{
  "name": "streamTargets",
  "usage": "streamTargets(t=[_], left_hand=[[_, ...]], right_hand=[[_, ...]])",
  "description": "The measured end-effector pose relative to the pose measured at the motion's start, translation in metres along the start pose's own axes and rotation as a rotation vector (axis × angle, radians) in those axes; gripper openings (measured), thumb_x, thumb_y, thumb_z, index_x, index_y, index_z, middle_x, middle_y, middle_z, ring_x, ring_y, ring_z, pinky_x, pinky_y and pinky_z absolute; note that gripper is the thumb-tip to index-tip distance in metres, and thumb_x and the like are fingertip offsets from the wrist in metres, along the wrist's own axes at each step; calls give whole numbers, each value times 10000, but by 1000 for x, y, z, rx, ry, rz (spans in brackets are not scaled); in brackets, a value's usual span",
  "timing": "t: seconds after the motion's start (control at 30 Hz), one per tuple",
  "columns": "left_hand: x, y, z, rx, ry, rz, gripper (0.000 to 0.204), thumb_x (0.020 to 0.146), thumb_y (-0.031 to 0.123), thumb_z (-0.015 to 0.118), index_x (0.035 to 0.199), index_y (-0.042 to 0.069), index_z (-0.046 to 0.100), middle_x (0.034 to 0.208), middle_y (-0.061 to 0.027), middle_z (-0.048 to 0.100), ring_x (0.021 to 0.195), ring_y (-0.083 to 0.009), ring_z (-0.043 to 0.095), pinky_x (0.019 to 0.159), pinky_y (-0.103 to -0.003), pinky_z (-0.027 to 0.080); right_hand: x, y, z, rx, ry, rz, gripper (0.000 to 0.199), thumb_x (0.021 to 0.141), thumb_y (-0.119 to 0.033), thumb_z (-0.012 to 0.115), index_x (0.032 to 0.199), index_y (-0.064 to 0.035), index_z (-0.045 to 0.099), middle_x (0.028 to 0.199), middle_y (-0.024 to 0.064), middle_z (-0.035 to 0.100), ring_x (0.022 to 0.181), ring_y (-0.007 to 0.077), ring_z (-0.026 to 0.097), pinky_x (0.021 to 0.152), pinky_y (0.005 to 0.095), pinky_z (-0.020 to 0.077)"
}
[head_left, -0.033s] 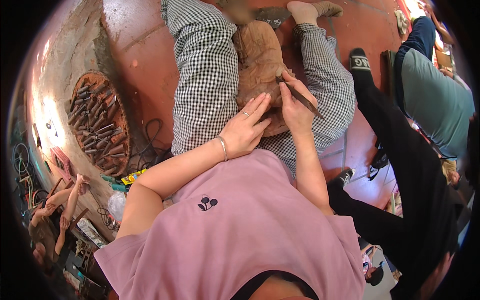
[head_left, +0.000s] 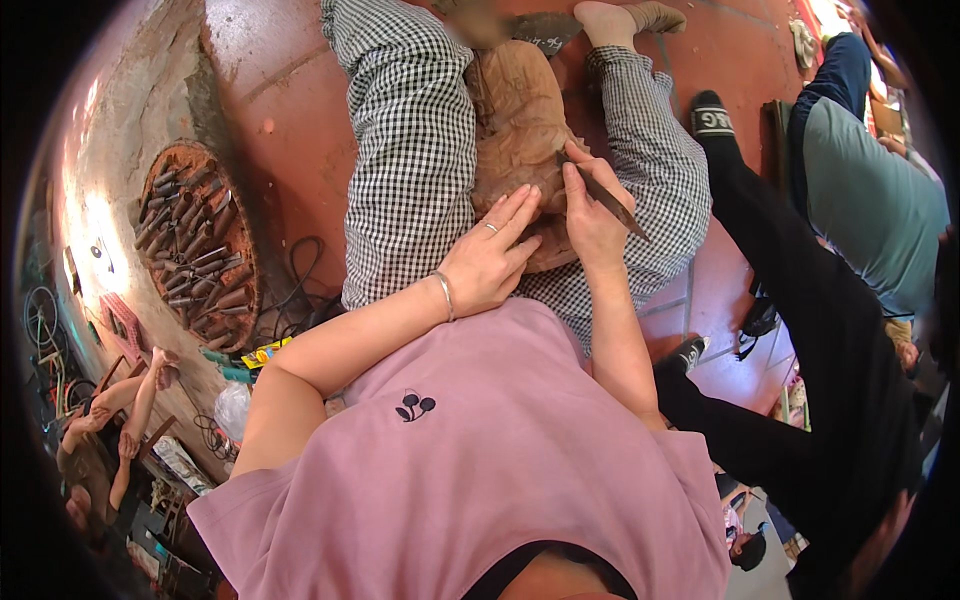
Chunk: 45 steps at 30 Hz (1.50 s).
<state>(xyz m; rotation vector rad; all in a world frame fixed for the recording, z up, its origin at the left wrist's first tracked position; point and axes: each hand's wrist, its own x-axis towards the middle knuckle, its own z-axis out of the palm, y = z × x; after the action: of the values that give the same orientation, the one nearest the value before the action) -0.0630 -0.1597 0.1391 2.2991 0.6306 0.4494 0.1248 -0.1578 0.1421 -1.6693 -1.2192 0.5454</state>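
Note:
A carved brown wooden piece (head_left: pixel 520 95) lies between my legs, which are in checked trousers. My left hand (head_left: pixel 495 250) rests on its near part, fingers stretched out and lying flat, with nothing gripped. In my right hand (head_left: pixel 597 225) is a slim dark brown carving tool (head_left: pixel 612 203), pinched between thumb and fingers. One end of the tool meets the right side of the wood near my fingertips; the other, pointed end sticks out toward the right knee. My right fingers partly hide the working end, so its exact shape cannot be made out.
A round shallow basket (head_left: pixel 252 290) with many gouges and chisels stands on a worn ledge at left. Black cable (head_left: pixel 305 270) lies beside it on the red tiles. At right are a person's black-clad leg (head_left: pixel 770 220) and another person in grey-green (head_left: pixel 865 190). Someone sits far left.
The end of the tool at the wood has shifted slightly, with my right fingers moving a little. The black-clad leg at right has moved slightly left. My left hand stays put.

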Motion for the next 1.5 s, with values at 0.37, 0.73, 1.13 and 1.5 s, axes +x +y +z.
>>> streamTargets(t=[0.37, 0.73, 1.13, 1.5], left_hand=[[0, 1, -2, -5, 10, 1, 363, 786, 50, 670, 1141, -25, 692, 1564, -311, 302, 1472, -453, 285, 1194, -486, 310], [0, -1, 1, -22, 27, -9, 324, 808, 46, 646, 1119, -25, 702, 1549, -309, 332, 1473, -435, 298, 1195, -498, 303], [0, 0, 1, -34, 32, -11, 316, 803, 38, 649, 1106, -31, 704, 1552, -312, 324, 1472, -434, 300, 1194, -495, 307], [1, 0, -2, -49, 20, -24, 323, 804, 37, 650, 1117, -24, 703, 1558, -295, 329, 1473, -428, 303, 1192, -496, 309]], right_hand=[[-1, -10, 1, -38, -30, 84, 113, 817, -85, 742, 900, -34, 686, 1072, 140, 716, 890, 303, 693, 785, 382, 561], [-2, -8, 11, -212, 45, -140, 109, 829, -55, 729, 839, -7, 632, 975, 157, 716, 857, 328, 693, 789, 371, 565], [2, -14, -2, -227, -66, -97, 118, 809, -84, 767, 871, -14, 695, 1007, 149, 705, 906, 303, 692, 781, 363, 551], [6, -11, -7, -273, -121, -206, 122, 802, -44, 774, 885, -2, 696, 1032, 154, 718, 874, 307, 710, 765, 343, 567]])
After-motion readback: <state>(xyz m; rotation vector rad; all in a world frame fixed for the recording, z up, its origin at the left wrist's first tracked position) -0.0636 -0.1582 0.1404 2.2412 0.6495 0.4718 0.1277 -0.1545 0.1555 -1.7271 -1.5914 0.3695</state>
